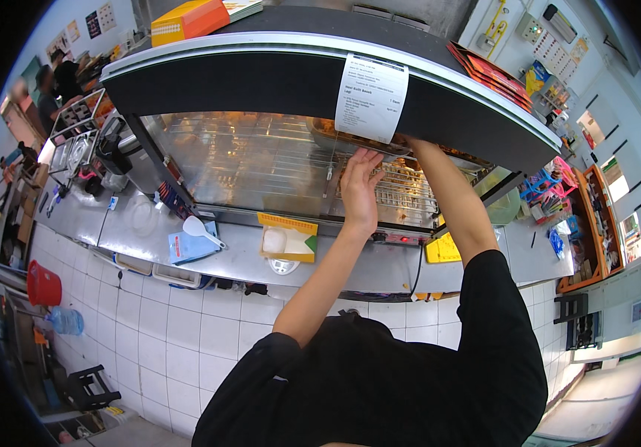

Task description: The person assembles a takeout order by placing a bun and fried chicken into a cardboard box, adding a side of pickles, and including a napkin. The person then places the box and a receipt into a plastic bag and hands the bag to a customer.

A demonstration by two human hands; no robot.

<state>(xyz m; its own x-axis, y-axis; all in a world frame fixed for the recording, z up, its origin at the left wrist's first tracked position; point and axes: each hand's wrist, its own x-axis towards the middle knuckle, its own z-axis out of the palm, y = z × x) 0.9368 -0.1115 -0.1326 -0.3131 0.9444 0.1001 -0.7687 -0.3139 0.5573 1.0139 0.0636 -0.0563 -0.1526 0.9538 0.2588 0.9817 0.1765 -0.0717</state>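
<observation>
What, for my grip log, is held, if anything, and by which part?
The left hand is at the near edge of the tray, but whether it grips cannot be told. The right hand is mostly hidden; its hold cannot be told.

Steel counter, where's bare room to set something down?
Bare counter lies between the left forearm and black cable; a narrower gap separates the blue packet and yellow box. It's crowded around the pink plastic items.

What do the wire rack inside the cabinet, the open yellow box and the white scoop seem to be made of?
Wire rack: shiny metal, probably steel; thin bars catch the light.
Open yellow box: probably smooth paperboard; thin, folded-looking flap.
White scoop: likely smooth plastic, given its even, opaque colour.
</observation>
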